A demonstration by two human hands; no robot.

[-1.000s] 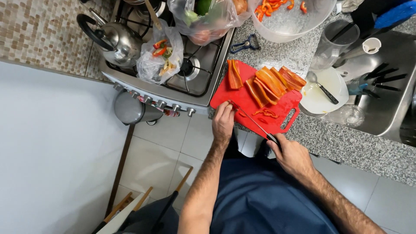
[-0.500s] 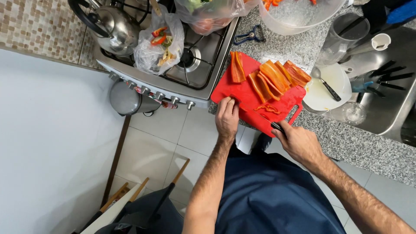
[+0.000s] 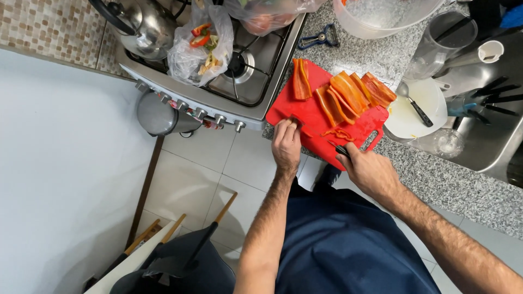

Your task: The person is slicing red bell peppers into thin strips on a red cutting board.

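A red cutting board lies on the granite counter beside the stove. Several orange-red pepper strips are lined up on its far half, and thin cut slivers lie near its handle slot. My left hand presses its fingertips onto the board's near left corner; a small pepper piece seems to be under them. My right hand grips a knife by its dark handle at the board's near edge, blade pointing toward the slivers.
The gas stove carries a steel kettle and a plastic bag of scraps. A peeler, a clear bowl, a white plate with a spoon, and a sink lie around. Broom handles lean below.
The view has shifted, so the counter sits further right. My left hand has slid to the board's near left corner. My right hand still holds the knife at the board's edge.
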